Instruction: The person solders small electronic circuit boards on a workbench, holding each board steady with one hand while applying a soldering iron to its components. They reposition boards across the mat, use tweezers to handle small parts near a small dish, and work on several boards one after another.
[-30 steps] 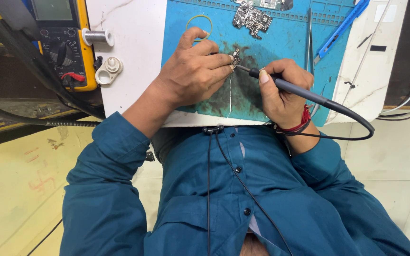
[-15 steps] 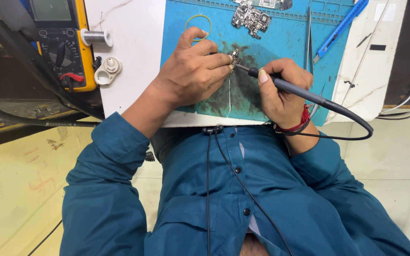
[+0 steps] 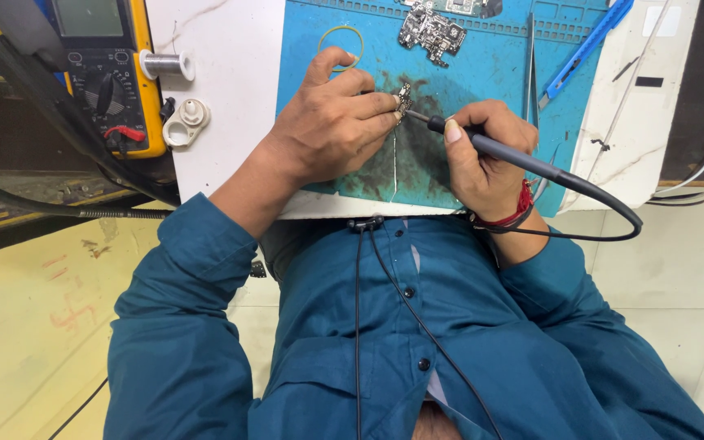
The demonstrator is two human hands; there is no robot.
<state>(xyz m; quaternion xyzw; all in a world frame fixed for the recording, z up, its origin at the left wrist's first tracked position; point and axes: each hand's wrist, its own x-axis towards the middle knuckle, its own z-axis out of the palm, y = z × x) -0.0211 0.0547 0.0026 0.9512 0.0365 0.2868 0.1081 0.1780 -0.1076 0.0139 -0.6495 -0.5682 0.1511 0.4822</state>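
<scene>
I see a small circuit board [image 3: 404, 99], a narrow piece with tiny metal components on it, pinched at the fingertips of my left hand [image 3: 332, 122] and held down on the blue work mat, over the dark, sooty patch near the mat's middle. It sits tilted, its long side running roughly up and down in view. My right hand [image 3: 482, 159] grips a soldering iron [image 3: 499, 151] like a pen: dark grey handle, slim metal tip, black cord trailing off to the right in a loop. The iron lies at a shallow slant, tip pointing left and meeting the board's lower right edge
</scene>
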